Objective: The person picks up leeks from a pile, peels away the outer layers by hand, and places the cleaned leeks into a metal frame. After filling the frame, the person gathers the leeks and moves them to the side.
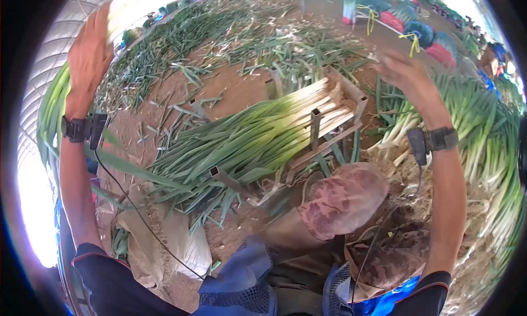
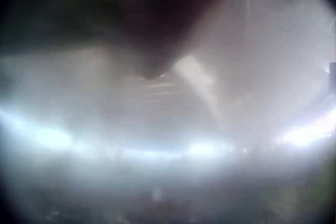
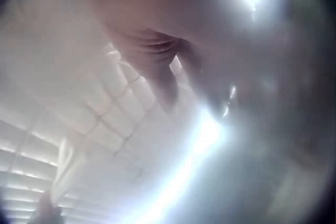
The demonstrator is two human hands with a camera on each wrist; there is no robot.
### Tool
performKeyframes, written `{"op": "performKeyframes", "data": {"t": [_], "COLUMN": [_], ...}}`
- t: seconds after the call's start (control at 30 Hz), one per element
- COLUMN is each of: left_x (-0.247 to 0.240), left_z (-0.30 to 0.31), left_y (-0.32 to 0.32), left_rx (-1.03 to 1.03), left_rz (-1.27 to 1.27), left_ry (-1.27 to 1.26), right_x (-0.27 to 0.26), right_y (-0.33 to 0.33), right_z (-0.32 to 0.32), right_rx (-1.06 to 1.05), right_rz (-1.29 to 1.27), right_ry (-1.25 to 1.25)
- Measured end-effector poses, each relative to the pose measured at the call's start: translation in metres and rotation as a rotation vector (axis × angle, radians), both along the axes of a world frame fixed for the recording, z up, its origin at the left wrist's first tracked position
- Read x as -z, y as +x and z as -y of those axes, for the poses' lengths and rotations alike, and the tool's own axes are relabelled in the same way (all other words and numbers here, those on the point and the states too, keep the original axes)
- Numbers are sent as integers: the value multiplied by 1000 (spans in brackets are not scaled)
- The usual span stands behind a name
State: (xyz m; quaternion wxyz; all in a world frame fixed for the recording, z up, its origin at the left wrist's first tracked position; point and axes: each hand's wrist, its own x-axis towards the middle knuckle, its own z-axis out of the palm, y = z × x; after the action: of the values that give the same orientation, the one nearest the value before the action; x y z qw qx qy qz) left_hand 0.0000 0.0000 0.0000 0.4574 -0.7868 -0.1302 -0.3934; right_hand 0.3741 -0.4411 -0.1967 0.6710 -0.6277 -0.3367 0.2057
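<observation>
Raised at the upper left of the head view, my left hand (image 1: 90, 49) grips a few long green onions (image 1: 129, 14). Their white stalks stick out past the fingers and their green leaves hang behind the forearm. In the right wrist view the white stalks (image 3: 65, 166) rise above that hand. My right hand (image 1: 406, 77) is held out at the upper right, fingers loosely extended with nothing in them, blurred. Between both arms a pile of green onions (image 1: 247, 126) lies in a low metal rack (image 1: 315, 126), white ends to the right. The left wrist view is mostly blurred.
More green onions (image 1: 472, 113) are heaped on the right, roots toward me. Loose leaf trimmings (image 1: 159, 63) cover the ground beyond the rack. A camouflage-covered knee (image 1: 348, 198) is close by the rack. Tied bundles (image 1: 417, 33) stand at the far right. Wrist-camera cables cross my lap.
</observation>
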Motion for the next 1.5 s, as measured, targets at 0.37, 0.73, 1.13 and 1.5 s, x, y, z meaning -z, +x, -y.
{"op": "performKeyframes", "data": {"t": [0.37, 0.73, 1.13, 1.5], "left_x": [207, 422, 522, 414], "left_z": [-30, 22, 53, 8], "left_y": [114, 319, 345, 280], "left_rx": [-98, 184, -126, -288], "left_rz": [-588, -1206, -537, -1193], "left_ry": [-775, -1514, -916, -1365], "right_x": [197, 306, 333, 366], "right_y": [37, 34, 75, 71], "right_z": [54, -30, -214, -254], "right_rx": [268, -75, 14, 85], "right_rz": [-368, -558, 552, 710], "right_ry": [-367, -541, -339, -721]}}
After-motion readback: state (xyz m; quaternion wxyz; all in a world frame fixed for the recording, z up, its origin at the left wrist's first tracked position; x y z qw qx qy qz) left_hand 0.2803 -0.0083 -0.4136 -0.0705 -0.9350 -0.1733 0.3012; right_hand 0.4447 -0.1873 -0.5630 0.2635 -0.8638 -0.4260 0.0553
